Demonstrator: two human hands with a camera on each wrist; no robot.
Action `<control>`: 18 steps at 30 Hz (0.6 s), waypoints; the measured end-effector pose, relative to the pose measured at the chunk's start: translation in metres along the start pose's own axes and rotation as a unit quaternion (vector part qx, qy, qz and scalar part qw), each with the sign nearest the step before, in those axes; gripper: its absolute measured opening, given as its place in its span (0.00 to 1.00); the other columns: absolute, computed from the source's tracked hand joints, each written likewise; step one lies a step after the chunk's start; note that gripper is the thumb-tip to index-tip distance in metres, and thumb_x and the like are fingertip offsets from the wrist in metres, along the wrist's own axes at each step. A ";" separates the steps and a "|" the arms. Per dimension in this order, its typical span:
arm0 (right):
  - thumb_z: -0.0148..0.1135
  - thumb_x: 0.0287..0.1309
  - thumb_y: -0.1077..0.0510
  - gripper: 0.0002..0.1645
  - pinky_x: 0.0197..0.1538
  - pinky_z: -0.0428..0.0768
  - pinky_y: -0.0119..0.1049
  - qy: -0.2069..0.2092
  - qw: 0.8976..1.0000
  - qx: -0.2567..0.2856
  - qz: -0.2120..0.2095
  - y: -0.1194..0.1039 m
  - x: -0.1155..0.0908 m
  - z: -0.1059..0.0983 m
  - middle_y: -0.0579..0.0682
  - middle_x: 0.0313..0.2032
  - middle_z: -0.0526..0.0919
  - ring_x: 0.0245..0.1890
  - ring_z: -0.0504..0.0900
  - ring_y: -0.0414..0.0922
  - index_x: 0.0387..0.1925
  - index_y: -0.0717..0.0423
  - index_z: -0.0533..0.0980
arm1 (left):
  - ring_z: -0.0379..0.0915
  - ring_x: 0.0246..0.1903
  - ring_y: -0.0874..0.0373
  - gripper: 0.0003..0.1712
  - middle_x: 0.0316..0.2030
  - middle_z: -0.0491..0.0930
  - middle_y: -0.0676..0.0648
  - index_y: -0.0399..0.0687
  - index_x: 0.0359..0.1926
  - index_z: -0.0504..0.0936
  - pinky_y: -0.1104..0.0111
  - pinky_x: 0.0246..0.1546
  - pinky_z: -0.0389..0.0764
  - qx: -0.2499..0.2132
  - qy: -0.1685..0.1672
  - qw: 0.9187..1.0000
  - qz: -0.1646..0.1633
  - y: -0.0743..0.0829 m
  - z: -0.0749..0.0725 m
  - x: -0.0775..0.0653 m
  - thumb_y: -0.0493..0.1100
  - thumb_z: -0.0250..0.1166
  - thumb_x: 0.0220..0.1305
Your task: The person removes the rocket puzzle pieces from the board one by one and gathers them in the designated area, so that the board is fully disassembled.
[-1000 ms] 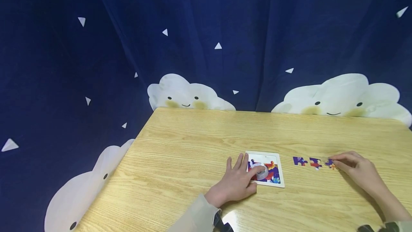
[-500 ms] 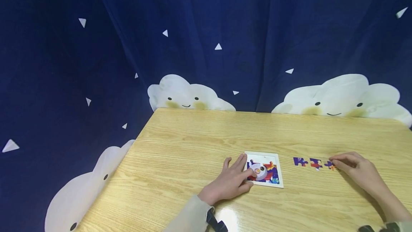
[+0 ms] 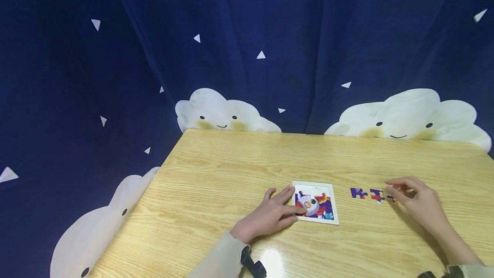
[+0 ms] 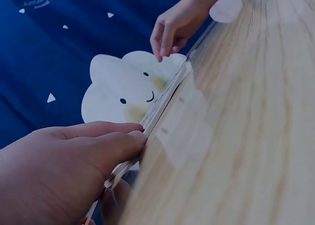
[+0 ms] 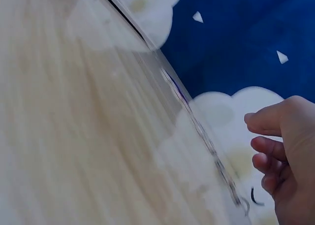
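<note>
A white-framed jigsaw puzzle tray (image 3: 314, 182) lies on the table, its lower part filled with a colourful rocket picture and its upper part bare white. My left hand (image 3: 266, 216) rests across its left edge, fingers extended, one fingertip on the picture. To the right sits a row of loose jigsaw pieces: a purple one (image 3: 358, 193), a purple and red one (image 3: 376, 196) and a third piece (image 3: 392, 199), partly hidden. Over that third piece hovers my right hand (image 3: 418, 203). In the right wrist view its thumb and fingers are apart, with nothing between them.
The wooden table (image 3: 231, 162) reaches back to a dark blue curtain (image 3: 247, 33) printed with white clouds and triangles. Black straps (image 3: 252, 263) circle the wrists over light sleeves (image 3: 220, 256).
My left hand has drawn back to the left, uncovering more of the rocket picture. The right hand has lifted slightly and shifted left over the third piece.
</note>
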State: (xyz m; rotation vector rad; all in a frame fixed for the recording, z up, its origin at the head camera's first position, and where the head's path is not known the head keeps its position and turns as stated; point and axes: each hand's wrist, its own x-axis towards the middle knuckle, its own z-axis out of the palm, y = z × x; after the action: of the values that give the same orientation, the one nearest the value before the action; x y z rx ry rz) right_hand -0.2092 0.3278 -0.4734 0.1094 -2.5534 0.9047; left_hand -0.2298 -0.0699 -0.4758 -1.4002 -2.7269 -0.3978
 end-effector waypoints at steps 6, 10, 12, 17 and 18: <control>0.70 0.54 0.64 0.13 0.27 0.72 0.18 -0.007 0.998 0.029 -0.054 -0.025 0.003 0.023 0.38 0.28 0.78 0.25 0.72 0.24 0.43 0.57 0.83 | 0.54 0.75 0.48 0.20 0.73 0.60 0.40 0.71 0.63 0.76 0.46 0.68 0.63 0.019 0.009 1.000 0.008 -0.001 0.000 0.000 0.55 0.52 0.74; 0.73 0.49 0.66 0.14 0.26 0.71 0.19 -0.016 0.996 0.039 -0.074 -0.042 0.005 0.040 0.40 0.26 0.79 0.24 0.71 0.26 0.41 0.57 0.83 | 0.55 0.75 0.48 0.20 0.73 0.60 0.40 0.71 0.63 0.76 0.46 0.68 0.64 0.021 0.011 1.000 0.009 -0.002 0.001 0.000 0.56 0.53 0.73; 0.73 0.48 0.66 0.14 0.26 0.70 0.20 -0.023 0.995 0.047 -0.081 -0.049 0.006 0.048 0.41 0.26 0.79 0.24 0.70 0.27 0.40 0.56 0.83 | 0.55 0.75 0.48 0.20 0.73 0.60 0.40 0.71 0.63 0.76 0.46 0.68 0.64 0.019 0.010 1.000 0.009 -0.002 0.000 0.000 0.56 0.52 0.73; 0.73 0.48 0.65 0.13 0.25 0.70 0.22 -0.048 0.993 0.064 -0.088 -0.063 0.009 0.065 0.40 0.25 0.79 0.24 0.70 0.28 0.38 0.55 0.84 | 0.54 0.75 0.48 0.20 0.74 0.59 0.40 0.71 0.63 0.75 0.45 0.68 0.63 0.004 0.003 1.000 0.007 -0.002 -0.001 0.000 0.56 0.52 0.74; 0.73 0.49 0.65 0.12 0.25 0.70 0.23 -0.053 0.992 0.068 -0.089 -0.066 0.010 0.068 0.40 0.25 0.79 0.24 0.70 0.28 0.38 0.55 0.84 | 0.54 0.75 0.48 0.20 0.74 0.59 0.40 0.71 0.63 0.75 0.45 0.68 0.63 0.002 0.002 1.000 0.006 -0.002 -0.001 0.000 0.56 0.52 0.74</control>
State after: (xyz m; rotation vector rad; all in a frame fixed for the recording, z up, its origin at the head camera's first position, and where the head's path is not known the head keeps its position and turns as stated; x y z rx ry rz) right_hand -0.2292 0.2347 -0.4786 0.4291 -2.5256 1.0262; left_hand -0.2317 -0.0711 -0.4755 -1.4141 -2.7132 -0.3932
